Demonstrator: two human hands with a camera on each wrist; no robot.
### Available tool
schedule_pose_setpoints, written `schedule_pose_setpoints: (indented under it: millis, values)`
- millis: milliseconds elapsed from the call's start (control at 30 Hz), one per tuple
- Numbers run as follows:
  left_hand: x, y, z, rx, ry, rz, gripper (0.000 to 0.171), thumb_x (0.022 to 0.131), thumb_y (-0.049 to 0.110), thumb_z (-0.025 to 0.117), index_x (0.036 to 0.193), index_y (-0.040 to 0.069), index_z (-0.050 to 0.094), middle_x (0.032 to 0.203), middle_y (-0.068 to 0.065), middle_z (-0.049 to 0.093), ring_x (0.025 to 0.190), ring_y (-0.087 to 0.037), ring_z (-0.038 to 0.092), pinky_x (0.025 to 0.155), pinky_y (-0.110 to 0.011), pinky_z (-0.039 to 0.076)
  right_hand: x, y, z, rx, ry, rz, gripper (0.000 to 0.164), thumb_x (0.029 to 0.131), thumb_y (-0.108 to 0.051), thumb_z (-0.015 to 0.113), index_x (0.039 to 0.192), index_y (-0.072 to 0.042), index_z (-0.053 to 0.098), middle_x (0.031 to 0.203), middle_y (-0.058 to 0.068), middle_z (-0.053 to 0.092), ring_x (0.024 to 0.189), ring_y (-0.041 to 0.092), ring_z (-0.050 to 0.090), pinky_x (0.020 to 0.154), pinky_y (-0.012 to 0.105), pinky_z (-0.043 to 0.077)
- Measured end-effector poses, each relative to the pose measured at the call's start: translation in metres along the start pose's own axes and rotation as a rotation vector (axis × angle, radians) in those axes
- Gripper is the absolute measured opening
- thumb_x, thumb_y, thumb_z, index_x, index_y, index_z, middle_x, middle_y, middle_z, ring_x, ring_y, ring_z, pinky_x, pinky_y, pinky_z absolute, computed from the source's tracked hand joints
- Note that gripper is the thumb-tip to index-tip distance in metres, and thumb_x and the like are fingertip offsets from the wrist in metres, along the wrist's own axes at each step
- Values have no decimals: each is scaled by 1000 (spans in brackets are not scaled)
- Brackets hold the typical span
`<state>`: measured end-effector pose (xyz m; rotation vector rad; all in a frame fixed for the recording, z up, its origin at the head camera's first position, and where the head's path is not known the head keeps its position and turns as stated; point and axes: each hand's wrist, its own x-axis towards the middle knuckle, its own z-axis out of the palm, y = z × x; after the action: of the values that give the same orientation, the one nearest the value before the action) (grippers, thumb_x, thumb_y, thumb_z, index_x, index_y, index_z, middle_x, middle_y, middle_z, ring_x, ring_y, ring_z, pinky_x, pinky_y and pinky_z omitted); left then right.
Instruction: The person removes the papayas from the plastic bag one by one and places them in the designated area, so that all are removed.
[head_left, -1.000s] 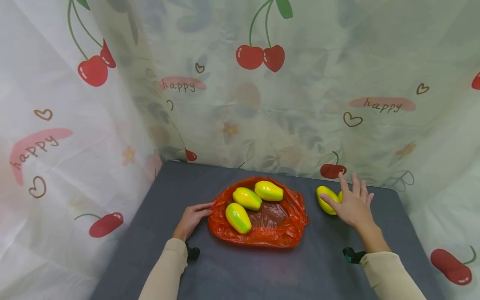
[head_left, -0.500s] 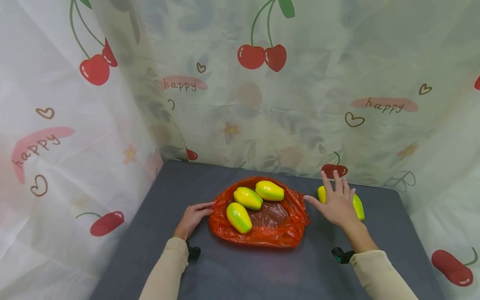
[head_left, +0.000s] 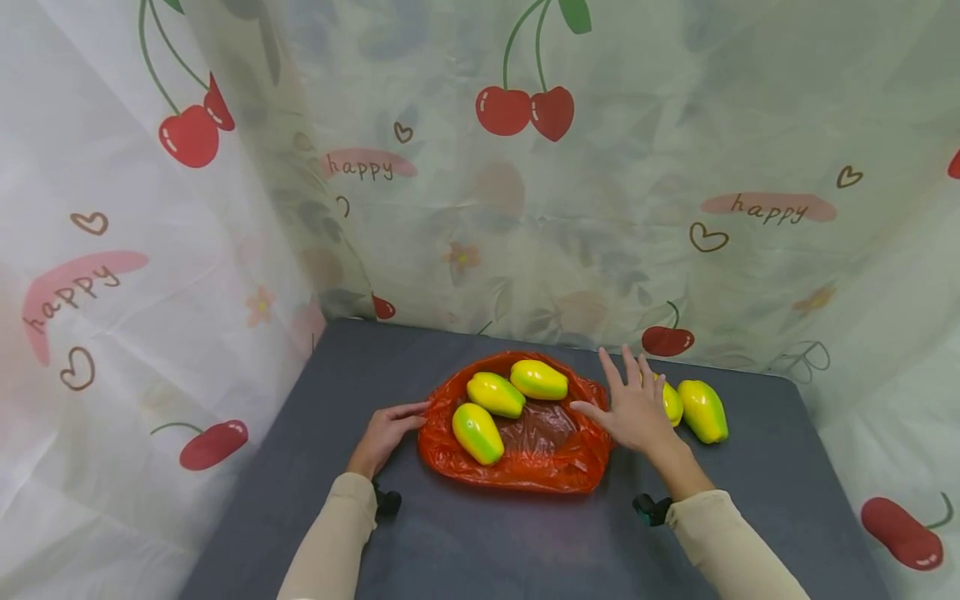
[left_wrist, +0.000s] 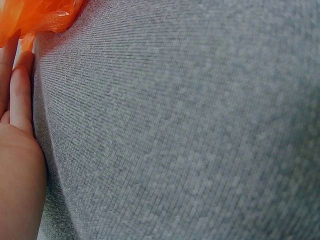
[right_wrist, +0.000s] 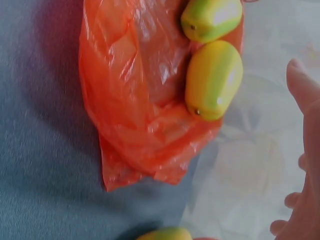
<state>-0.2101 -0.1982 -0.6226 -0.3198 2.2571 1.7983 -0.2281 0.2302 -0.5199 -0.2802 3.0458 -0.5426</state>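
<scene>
A red plastic bag lies on the table with its mouth spread wide. Three papaya-like yellow-green fruits rest inside it, toward its left and back. My left hand touches the bag's left edge with extended fingers; orange film partly hides the fingertips in the left wrist view. Over the bag's right edge, my right hand hovers empty, its fingers spread. Behind that hand, one more such fruit is partly covered. Right of it lies another fruit, in full view on the table.
A dark grey cloth covers the table. Its back edge meets a white curtain printed with cherries, hearts and words. The curtain also hangs on both sides. A small dark device sits on each wrist.
My right hand has moved left, away from the two loose fruits and toward the bag, with fingers still spread. The left hand, the bag and its three fruits stay in place.
</scene>
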Motion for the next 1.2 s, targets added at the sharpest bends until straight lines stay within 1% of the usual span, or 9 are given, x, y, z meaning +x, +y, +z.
schedule_pose_setpoints:
  millis: [133,300,467,600,767,900,1033,1200]
  values:
    - [0,1,0,6,2,-1,32,93,30,73,125,30,75,142,-1,65,144,-26,50,123,-53,35,4,-8,6,-9,-17,-17,107,85,-79,56,166,-27,9,172,20,2,155,53,3,117,81,4]
    - [-1,2,1,7,9,1,31,94,27,72,125,29,75,141,-1,66,143,-26,50,122,-53,36,9,-19,13,-33,-2,-58,106,85,-74,63,166,-26,13,172,19,6,155,53,8,118,80,8]
    - [-1,3,1,11,12,-3,31,94,26,72,125,28,75,142,-2,65,144,-26,50,122,-53,36,12,-29,18,-50,-9,-94,105,84,-70,68,165,-25,18,172,20,8,155,52,10,118,80,8]
    - [-2,3,2,10,14,-8,32,94,26,72,126,27,74,142,-3,65,144,-27,50,123,-53,36,15,-36,21,-48,-30,-124,105,84,-70,68,165,-25,19,171,20,10,155,52,11,118,80,8]
    - [-2,5,2,11,18,-5,32,93,25,73,126,27,75,142,-3,65,144,-27,50,122,-53,36,20,-42,26,-44,-41,-159,104,83,-69,69,164,-25,20,170,19,15,154,51,15,119,78,12]
    - [-2,5,2,17,15,-4,32,93,25,72,126,28,74,143,-4,65,144,-27,50,122,-53,36,24,-45,29,-36,-59,-176,103,83,-62,74,164,-26,22,170,19,18,154,49,17,119,77,15]
    - [-2,4,1,17,15,0,32,94,26,73,125,27,75,143,-5,65,144,-28,49,122,-53,36,31,-48,30,-21,-62,-210,100,83,-54,78,163,-25,26,168,19,22,153,49,20,120,75,18]
    - [-2,3,1,16,12,-4,32,93,27,73,125,28,75,143,-5,64,145,-29,49,122,-54,36,42,-51,31,-31,-77,-234,97,84,-47,80,162,-25,28,168,15,23,152,46,23,120,70,27]
